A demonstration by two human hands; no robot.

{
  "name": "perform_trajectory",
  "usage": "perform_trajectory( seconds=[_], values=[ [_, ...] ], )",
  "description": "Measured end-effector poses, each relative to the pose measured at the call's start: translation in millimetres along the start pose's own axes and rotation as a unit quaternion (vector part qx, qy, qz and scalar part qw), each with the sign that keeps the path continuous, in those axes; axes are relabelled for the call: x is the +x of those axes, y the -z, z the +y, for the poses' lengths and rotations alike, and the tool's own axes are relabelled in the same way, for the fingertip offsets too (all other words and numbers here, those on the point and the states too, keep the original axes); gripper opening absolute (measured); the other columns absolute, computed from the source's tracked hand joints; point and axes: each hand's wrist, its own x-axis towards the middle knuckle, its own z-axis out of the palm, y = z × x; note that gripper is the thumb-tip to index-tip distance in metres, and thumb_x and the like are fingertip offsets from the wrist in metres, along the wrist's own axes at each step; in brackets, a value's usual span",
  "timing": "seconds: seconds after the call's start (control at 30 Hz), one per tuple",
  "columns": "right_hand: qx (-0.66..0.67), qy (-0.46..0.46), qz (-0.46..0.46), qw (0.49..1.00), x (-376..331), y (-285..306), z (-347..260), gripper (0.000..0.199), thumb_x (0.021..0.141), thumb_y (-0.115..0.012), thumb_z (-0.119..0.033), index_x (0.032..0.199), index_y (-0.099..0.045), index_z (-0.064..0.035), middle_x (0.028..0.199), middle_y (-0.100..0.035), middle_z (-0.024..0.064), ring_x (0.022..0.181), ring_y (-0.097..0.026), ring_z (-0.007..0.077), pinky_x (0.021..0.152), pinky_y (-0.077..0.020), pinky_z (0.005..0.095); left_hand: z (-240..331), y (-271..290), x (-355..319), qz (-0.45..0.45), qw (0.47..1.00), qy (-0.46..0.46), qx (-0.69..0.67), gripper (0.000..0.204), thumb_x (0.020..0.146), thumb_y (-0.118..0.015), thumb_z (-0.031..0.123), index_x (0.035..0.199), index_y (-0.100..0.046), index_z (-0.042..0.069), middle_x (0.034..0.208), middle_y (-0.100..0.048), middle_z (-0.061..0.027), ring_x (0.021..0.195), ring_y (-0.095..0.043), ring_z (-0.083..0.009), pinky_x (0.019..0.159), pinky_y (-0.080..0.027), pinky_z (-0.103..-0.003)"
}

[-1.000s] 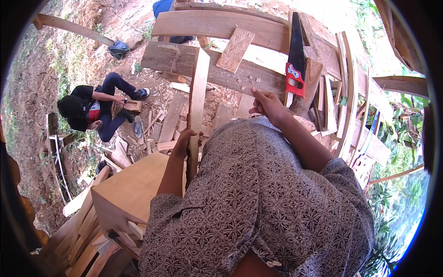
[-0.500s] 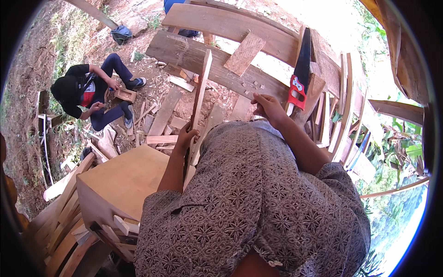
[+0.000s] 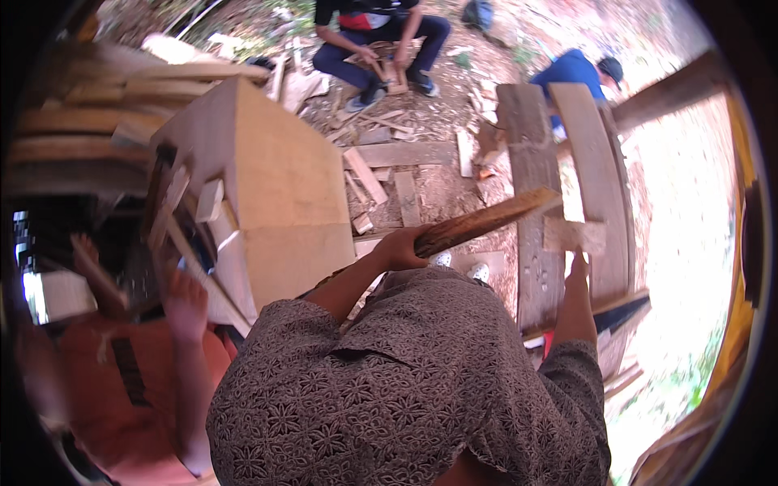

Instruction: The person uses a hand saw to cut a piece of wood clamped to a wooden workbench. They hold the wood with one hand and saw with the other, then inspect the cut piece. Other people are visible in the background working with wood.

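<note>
My left hand (image 3: 405, 247) is closed round a long strip of rough wood (image 3: 486, 220) with a dark, bark-like face. The strip slants up to the right, its far end reaching over the bench of long planks (image 3: 535, 174). Across those planks lies a short board (image 3: 574, 235). At the near edge of this board is my right hand (image 3: 578, 271), seen narrow and slightly blurred; its finger pose is unclear, and I cannot tell whether it touches the board. Beyond my right forearm a handsaw (image 3: 624, 313) lies on the bench, its red handle partly hidden by the arm.
A large plywood box (image 3: 292, 186) stands at my left. Near it is a person in an orange shirt (image 3: 134, 389), arms blurred. Ahead, a seated person (image 3: 373, 40) handles a small wooden box (image 3: 395, 77). Someone in blue (image 3: 574, 71) is behind the bench. Scraps (image 3: 365, 174) litter the ground.
My view has swung left, bringing the orange-shirted person into sight. The strip in my left hand has gone from pointing away from me to slanting rightward. My right hand now appears beside the short board.
</note>
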Motion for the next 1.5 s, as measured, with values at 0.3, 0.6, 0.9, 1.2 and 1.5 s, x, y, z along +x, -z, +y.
perform_trajectory(
  seconds=[0.3,0.6,0.9,1.2,1.5],
  values=[
    [0.176,0.002,-0.154,0.972,-51,-64,-41,0.053,0.095,-0.071,-0.039,0.131,-0.063,0.0001,0.121,-0.070,0.0120,0.111,-0.066,0.0264,0.096,-0.0553,0.0454,28,-18,-64,0.042,0.992,0.087,-0.087,0.092,0.065,-0.080,0.031,0.149,-0.051,0.009,0.123,-0.070,-0.0208,0.114,-0.067,-0.0364,0.100,-0.051,-0.044],
    [0.275,0.077,-0.186,0.940,-57,-5,-26,0.048,0.097,-0.070,-0.030,0.133,-0.060,0.0006,0.120,-0.069,0.0150,0.112,-0.068,0.0302,0.094,-0.0601,0.0488,17,-17,-15,-0.047,0.987,0.080,-0.131,0.078,0.069,-0.077,0.030,0.142,-0.059,0.007,0.118,-0.071,-0.0188,0.108,-0.069,-0.0304,0.095,-0.051,-0.041],
    [0.317,0.056,-0.121,0.939,-229,64,-10,0.027,0.098,-0.067,-0.014,0.121,-0.063,-0.0021,0.112,-0.072,0.0126,0.096,-0.074,0.0248,0.078,-0.0639,0.0386,5,-37,74,-0.220,0.950,0.085,-0.206,0.077,0.073,-0.078,0.026,0.146,-0.058,0.010,0.084,-0.067,-0.0046,0.064,-0.062,-0.0142,0.055,-0.051,-0.031],
    [0.490,-0.097,0.027,0.866,-351,94,34,0.029,0.099,-0.064,-0.026,0.122,-0.062,-0.0092,0.102,-0.066,0.0082,0.086,-0.069,0.0197,0.075,-0.0581,0.0405,24,-73,120,-0.383,0.828,0.246,-0.327,0.055,0.081,-0.063,0.022,0.128,-0.059,-0.006,0.101,-0.070,-0.0146,0.079,-0.068,-0.0230,0.074,-0.059,-0.037],
    [0.513,-0.096,0.149,0.840,-427,94,78,0.055,0.099,-0.068,-0.045,0.135,-0.059,-0.0042,0.124,-0.064,0.0083,0.115,-0.058,0.0167,0.100,-0.0447,0.0328,63,-80,226,-0.478,0.801,0.243,-0.267,0.068,0.088,-0.054,0.033,0.148,-0.043,0.003,0.128,-0.064,-0.0233,0.103,-0.068,-0.0364,0.090,-0.056,-0.050]
  ],
)
